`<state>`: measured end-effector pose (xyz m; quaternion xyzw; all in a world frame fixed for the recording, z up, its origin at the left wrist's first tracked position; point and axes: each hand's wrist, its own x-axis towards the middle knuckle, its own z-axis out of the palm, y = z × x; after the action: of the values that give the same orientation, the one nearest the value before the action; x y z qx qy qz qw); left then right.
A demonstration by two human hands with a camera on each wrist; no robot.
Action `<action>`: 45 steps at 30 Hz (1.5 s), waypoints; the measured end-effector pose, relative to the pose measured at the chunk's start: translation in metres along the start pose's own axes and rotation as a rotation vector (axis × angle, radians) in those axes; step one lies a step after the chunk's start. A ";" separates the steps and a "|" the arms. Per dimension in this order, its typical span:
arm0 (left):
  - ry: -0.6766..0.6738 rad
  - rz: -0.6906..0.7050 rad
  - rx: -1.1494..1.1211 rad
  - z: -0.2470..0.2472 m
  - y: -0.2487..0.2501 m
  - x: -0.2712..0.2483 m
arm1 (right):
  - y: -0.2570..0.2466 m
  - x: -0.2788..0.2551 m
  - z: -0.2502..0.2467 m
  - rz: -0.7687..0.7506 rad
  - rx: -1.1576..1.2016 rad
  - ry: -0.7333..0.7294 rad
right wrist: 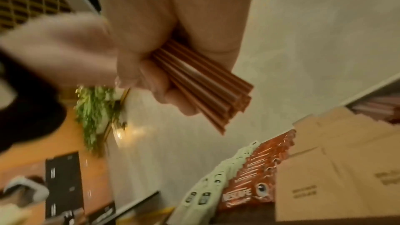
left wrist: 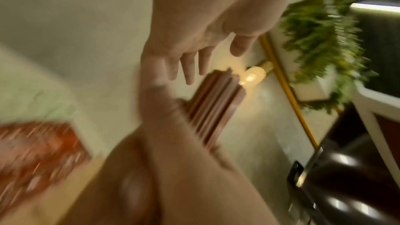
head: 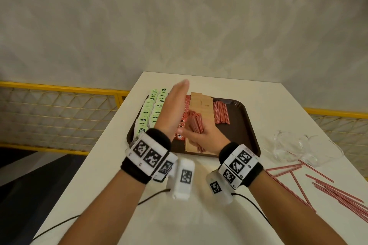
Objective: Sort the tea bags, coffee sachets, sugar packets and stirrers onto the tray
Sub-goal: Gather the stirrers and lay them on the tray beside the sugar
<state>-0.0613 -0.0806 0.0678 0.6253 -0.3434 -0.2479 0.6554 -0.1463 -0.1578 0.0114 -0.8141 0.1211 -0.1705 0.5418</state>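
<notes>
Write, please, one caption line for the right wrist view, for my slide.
Right hand grips a bundle of red stirrers above rows of green tea bags, Nescafe sachets and brown sugar packets.

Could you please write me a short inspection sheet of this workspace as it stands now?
Surface: white table, brown tray on it.
Job's things: green tea bags, red coffee sachets, tan sugar packets, stirrers in rows on tray; loose stirrers on table at right.
Clutter: clear glass bowls.
Hands: left hand flat, empty; right hand grips a stirrer bundle.
Cables: black wrist cables.
Surroundings: yellow mesh railing, pale wall.
</notes>
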 end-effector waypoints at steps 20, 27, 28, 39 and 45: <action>0.093 -0.621 1.131 -0.103 -0.108 0.069 | 0.064 0.087 -0.075 0.797 0.433 0.174; -0.006 -0.640 1.205 -0.135 -0.149 0.081 | 0.056 0.102 -0.120 0.890 -0.336 0.279; -0.017 -0.634 1.198 -0.137 -0.153 0.082 | 0.053 0.102 -0.124 0.868 -0.395 0.280; -0.011 -0.639 1.081 -0.144 -0.158 0.084 | 0.087 0.128 -0.133 0.977 -0.540 0.331; 0.083 -0.430 1.268 -0.101 -0.106 0.064 | 0.095 0.126 -0.137 0.905 -0.710 0.193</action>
<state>0.0675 -0.0734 -0.0264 0.9529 -0.2649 -0.0988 0.1100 -0.0885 -0.3578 -0.0096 -0.7938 0.5554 0.0554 0.2413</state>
